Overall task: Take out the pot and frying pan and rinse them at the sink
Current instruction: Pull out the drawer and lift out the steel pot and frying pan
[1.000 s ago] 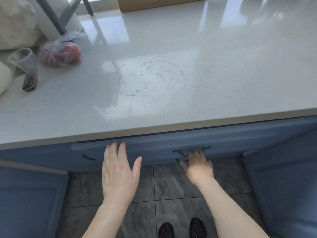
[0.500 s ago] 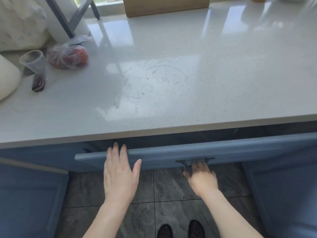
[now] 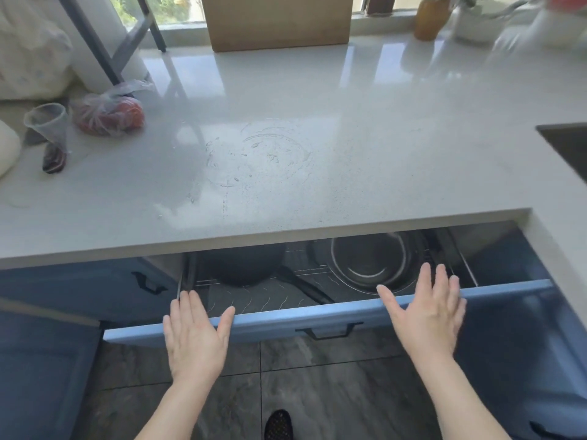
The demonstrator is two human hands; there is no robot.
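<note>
A pale speckled stone tabletop (image 3: 317,147) fills most of the view, glossy with window light and marked by drying water smears near its middle. Below it run blue cabinet fronts, and grey floor tiles (image 3: 317,376) lie underfoot.

The blue drawer (image 3: 286,319) stands pulled out under the tabletop edge. Inside, on a wire rack, a dark frying pan (image 3: 244,265) sits at the left with its handle angled toward the front, and a steel pot (image 3: 368,258) sits at the right. The tabletop overhang hides the far part of both. The sink (image 3: 568,144) shows only as a dark corner cut off at the right edge.

The left hand (image 3: 195,338) lies flat, fingers straight, over the drawer front's left end, holding nothing. The right hand (image 3: 428,309) is spread open over the front edge before the pot, slightly blurred, gripping nothing.

At the far left are a clear plastic cup (image 3: 47,122) and a bagged red item (image 3: 108,114); a cardboard box (image 3: 276,20) stands by the window.
</note>
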